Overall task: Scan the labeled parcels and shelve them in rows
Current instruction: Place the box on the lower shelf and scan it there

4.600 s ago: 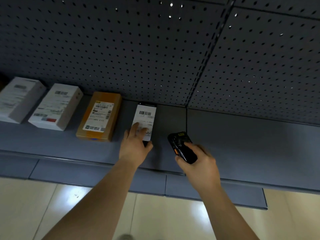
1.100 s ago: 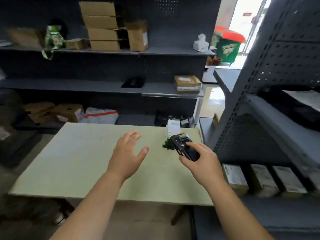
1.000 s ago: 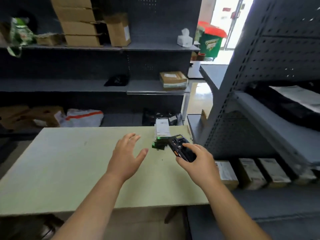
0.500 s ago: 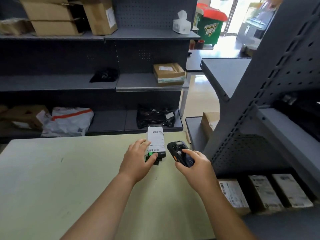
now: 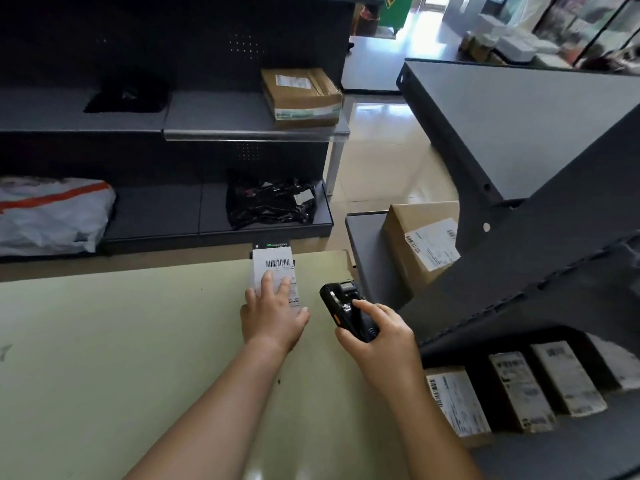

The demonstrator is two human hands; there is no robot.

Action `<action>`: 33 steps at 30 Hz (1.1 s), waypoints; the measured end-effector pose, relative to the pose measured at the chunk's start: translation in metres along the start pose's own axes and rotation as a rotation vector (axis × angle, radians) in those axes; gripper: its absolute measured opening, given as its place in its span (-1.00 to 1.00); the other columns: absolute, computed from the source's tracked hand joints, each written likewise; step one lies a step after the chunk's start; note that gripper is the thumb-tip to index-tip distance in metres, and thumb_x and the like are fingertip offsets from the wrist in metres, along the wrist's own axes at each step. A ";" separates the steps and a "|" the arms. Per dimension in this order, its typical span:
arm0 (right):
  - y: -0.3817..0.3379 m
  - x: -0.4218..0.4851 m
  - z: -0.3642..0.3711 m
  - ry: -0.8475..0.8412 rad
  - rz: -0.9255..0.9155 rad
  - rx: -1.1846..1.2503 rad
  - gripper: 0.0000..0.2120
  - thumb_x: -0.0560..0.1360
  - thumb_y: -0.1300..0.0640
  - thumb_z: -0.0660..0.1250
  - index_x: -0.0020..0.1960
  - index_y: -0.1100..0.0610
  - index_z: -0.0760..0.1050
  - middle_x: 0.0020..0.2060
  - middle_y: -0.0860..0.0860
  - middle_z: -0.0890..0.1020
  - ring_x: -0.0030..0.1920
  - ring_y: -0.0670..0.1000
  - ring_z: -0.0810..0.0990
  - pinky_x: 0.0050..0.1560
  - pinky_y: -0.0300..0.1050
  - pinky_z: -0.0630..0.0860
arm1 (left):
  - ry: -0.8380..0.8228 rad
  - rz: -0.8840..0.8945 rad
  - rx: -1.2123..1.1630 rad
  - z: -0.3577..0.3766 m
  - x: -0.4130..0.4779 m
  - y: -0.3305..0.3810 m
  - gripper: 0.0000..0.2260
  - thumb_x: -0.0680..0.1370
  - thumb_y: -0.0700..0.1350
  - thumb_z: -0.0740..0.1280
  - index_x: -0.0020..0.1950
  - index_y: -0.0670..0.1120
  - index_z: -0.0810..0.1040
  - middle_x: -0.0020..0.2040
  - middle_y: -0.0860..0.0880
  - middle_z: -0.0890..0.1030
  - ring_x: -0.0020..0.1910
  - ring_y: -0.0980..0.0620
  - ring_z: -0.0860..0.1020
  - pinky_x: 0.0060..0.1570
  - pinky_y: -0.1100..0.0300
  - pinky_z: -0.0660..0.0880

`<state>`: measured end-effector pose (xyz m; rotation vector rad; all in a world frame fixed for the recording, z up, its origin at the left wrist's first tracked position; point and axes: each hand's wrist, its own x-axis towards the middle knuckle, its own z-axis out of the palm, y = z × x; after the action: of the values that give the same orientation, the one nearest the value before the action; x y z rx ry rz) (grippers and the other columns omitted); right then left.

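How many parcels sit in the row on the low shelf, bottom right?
4: the nearest parcel, the second parcel, the third parcel and the fourth parcel, partly hidden; more may lie beyond.

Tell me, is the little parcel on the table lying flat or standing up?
Lying flat. The parcel rests on the table, its barcode side facing up, with the left hand on top of it.

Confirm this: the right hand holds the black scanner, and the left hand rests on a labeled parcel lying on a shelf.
One point is wrong: in the head view the labeled parcel lies on the pale green table, not a shelf. The right hand holds the black scanner; the left hand rests on the parcel.
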<state>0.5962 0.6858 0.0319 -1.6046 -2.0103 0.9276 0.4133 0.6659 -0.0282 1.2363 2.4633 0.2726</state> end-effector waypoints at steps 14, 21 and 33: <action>-0.093 -0.027 -0.039 -0.013 -0.208 0.005 -0.53 0.37 -0.14 0.48 0.27 -0.20 0.53 0.04 -0.28 0.51 0.04 -0.16 0.52 0.08 -0.09 0.57 | 0.401 0.142 -0.112 -0.117 -0.063 -0.047 -0.42 0.50 0.08 0.34 0.51 0.04 0.34 0.57 0.02 0.14 0.41 -0.12 0.20 0.37 -0.03 0.33; -0.208 -0.080 -0.085 0.038 -0.413 0.011 -0.53 0.41 -0.17 0.45 0.31 -0.23 0.48 0.03 -0.22 0.50 -0.01 -0.13 0.48 -0.18 -0.35 0.35 | 0.752 0.240 -0.125 -0.249 -0.123 -0.078 -0.46 0.50 0.09 0.38 0.46 0.00 0.40 0.54 0.01 0.17 0.42 -0.05 0.17 0.30 -0.05 0.39; -0.285 -0.196 -0.081 0.040 -0.498 -0.089 -0.49 0.34 -0.26 0.42 0.28 -0.32 0.47 0.06 -0.24 0.51 0.04 -0.13 0.51 0.01 -0.13 0.51 | 0.898 0.302 -0.118 -0.294 -0.189 -0.152 -0.45 0.49 0.06 0.41 0.45 -0.02 0.41 0.54 -0.03 0.19 0.44 -0.09 0.18 0.32 -0.07 0.40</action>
<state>0.5035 0.4828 0.3087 -1.0646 -2.2926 0.6177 0.2851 0.4217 0.2350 1.6840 2.8524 1.2754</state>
